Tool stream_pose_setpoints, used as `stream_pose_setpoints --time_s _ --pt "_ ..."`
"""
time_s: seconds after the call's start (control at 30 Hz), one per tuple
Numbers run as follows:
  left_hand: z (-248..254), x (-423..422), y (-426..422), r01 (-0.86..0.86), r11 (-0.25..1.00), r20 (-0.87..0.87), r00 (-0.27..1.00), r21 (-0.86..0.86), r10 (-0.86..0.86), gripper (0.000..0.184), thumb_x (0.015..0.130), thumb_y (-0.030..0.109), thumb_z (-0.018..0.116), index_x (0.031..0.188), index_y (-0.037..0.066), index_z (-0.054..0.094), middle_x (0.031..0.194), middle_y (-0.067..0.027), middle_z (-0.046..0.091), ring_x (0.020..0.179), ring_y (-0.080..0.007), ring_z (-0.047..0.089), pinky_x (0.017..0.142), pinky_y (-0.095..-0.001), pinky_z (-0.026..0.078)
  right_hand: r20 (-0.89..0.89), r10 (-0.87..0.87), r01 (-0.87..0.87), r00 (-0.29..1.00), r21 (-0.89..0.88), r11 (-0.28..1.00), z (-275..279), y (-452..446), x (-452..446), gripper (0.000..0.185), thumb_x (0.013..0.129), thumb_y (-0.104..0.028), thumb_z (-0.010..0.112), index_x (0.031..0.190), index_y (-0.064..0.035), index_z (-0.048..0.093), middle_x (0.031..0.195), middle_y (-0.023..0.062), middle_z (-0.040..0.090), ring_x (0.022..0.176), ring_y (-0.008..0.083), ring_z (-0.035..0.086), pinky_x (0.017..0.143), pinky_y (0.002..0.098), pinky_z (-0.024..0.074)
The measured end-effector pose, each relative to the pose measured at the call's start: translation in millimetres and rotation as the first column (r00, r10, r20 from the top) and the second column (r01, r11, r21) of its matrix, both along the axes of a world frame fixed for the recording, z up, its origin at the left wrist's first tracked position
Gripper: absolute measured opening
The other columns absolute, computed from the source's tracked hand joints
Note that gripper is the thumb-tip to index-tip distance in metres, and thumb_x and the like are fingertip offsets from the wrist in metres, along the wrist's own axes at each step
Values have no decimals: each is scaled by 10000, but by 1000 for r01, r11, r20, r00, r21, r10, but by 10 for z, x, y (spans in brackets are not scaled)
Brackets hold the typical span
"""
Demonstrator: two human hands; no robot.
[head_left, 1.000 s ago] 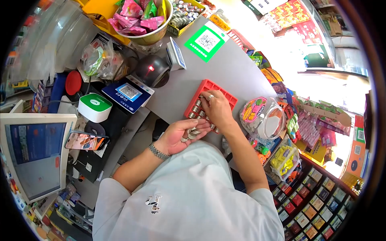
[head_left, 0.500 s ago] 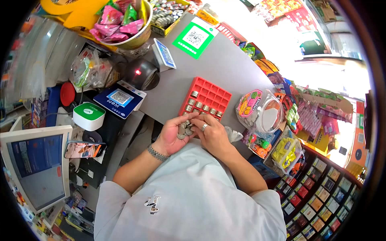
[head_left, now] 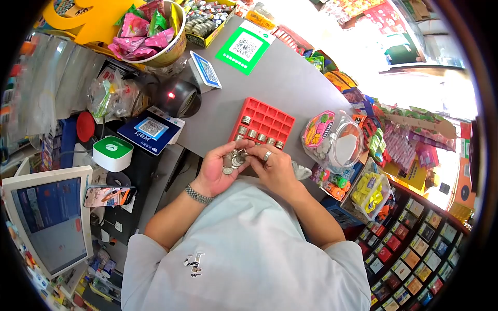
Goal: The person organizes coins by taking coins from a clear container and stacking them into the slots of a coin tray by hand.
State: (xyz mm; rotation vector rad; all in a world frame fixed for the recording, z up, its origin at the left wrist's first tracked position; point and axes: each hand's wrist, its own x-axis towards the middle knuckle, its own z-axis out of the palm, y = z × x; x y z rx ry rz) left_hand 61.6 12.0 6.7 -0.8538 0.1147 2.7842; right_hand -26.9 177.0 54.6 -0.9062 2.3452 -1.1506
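Note:
A small pile of silver coins (head_left: 234, 163) lies in my left hand (head_left: 211, 171), which is cupped palm up with its fingers curled around them. My right hand (head_left: 276, 170), wearing a ring, meets it from the other side. Its thumb and fingertips are pinched together at the coins, partly hiding them. Just beyond both hands, a red compartment tray (head_left: 268, 116) rests on the grey counter. Stacks of coins (head_left: 252, 133) stand in its nearer compartments, and one more stack (head_left: 245, 120) is farther up on the left side.
Right of the tray stands a clear plastic jar (head_left: 338, 140) with a pink label. Leftward are a scanner (head_left: 179, 97) with a red light, a blue code card (head_left: 150, 130), a phone (head_left: 110, 196) and a monitor (head_left: 49, 217). A green code sheet (head_left: 244, 49) lies on the counter (head_left: 218, 111).
My hands have drawn slightly apart at the fingers, and the left palm shows more of the coins. The whole view has shifted a little; the tray's contents look the same.

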Motion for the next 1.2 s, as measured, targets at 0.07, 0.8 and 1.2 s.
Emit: stream_pose_setpoints --time_s 0.07,0.8,1.2 --pt "0 15 4 -14 1000 5 1000 12 14 337 1070 200 492 1266 -32 639 1288 -136 667 1187 -242 639 1053 -389 509 -37 -10 8 999 -34 999 -23 -28 21 204 870 -69 762 1071 -37 746 950 118 716 860 323 710 754 414 589" --pt "89 -46 35 80 996 18 997 -26 -80 385 1109 267 448 1336 2 609 1244 -83 668 1114 -197 655 1044 -387 522 19 219 -220 976 94 971 138 -25 -164 347 893 -8 672 1235 -37 723 1117 156 708 994 334 697 845 414 584" --pt "54 19 66 242 970 -1 970 -33 -242 490 1136 393 367 1455 73 557 1306 -65 669 1189 -198 644 1054 -414 502 -147 361 -332 921 187 924 55 112 18 427 815 -16 692 1241 -21 693 1187 145 690 1062 322 677 878 434 573"
